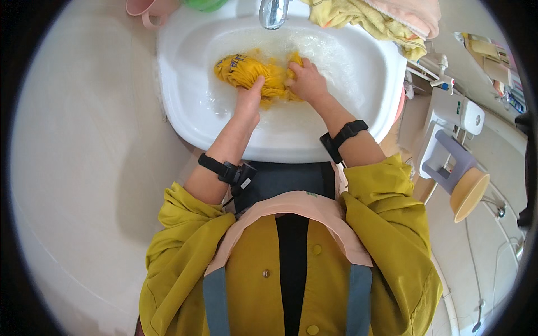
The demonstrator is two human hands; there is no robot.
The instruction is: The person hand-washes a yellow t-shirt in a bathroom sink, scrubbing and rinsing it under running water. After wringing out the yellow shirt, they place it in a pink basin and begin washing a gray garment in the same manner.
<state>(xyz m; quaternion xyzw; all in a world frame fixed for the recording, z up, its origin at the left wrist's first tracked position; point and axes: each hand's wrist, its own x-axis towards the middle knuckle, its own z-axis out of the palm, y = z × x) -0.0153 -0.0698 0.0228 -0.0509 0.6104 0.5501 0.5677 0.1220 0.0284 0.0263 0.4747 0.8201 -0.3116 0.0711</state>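
Note:
A wet yellow cloth (246,70), perhaps a garment, with dark print at its left end, lies bunched in the water of a white washbasin (269,147). My left hand (249,102) holds its near side, thumb on top and the other fingers hidden beneath the cloth. My right hand (309,81) is closed round the right end, with a bit of yellow fabric sticking up past the fingers. Foamy, stirred water surrounds the cloth on the right. Above the far rim stands a chrome tap (273,14).
At the far left are a pink mug (152,9) and a green object (205,4). Yellow (358,22) and pink towels (409,14) overhang the basin's right rear. Farther right are a purple stool (453,159), a yellow basin (469,195) and a cluttered shelf (496,67).

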